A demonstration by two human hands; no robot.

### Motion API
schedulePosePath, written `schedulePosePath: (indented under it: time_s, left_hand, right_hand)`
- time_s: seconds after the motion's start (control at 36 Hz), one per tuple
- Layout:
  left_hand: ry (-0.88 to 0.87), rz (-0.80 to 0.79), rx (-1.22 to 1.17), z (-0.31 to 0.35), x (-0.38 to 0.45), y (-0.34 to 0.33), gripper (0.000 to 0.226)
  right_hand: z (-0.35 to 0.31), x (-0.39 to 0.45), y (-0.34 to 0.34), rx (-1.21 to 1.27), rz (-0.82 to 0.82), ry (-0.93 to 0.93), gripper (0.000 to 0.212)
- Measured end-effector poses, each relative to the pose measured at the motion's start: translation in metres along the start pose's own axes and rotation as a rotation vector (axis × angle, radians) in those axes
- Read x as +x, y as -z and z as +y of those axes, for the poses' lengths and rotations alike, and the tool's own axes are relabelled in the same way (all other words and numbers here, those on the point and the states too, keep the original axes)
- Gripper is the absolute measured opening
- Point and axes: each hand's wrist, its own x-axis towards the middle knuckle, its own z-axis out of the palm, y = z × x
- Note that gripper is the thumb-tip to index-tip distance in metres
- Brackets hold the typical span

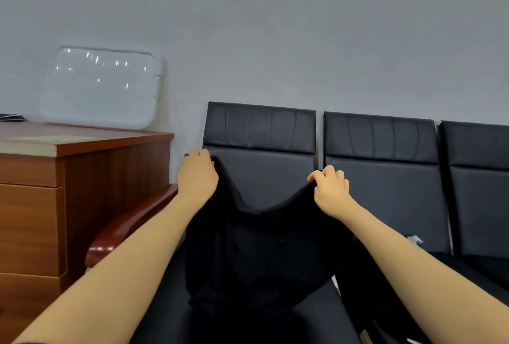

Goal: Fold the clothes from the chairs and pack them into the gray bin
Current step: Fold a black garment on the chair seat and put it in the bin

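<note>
The garment (259,250) pinched between both hands is plain black, no pattern. Behind the grip, the chairs (380,178) are black with grey posts. Left of the grip stand a reddish-brown wood-grain desk (82,178), a glossy reddish-brown armrest (129,222) and a white lid (102,87); the wall (275,40) is pale grey.

I see both hands gripping a black cloth garment (256,255) by its top edge, left hand (197,175), right hand (332,190), raised before black leather chairs (380,178).
</note>
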Motion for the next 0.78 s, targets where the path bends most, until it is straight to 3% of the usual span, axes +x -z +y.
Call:
schedulePosePath:
  time_s: [0.17,0.42,0.78]
  left_hand:
    - [0.071,-0.026,-0.008,-0.006,-0.002,0.008,0.024]
    - [-0.063,0.071,0.394,0.001,0.008,0.029,0.027]
    - [-0.147,0.259,0.205,0.023,0.018,0.073,0.014]
  right_hand:
    - [0.006,0.004,0.014,-0.037,0.14,-0.095,0.037]
    - [-0.002,0.007,0.052,-0.166,0.174,-0.048,0.031]
    - [-0.024,0.007,0.104,-0.004,0.524,-0.122,0.022]
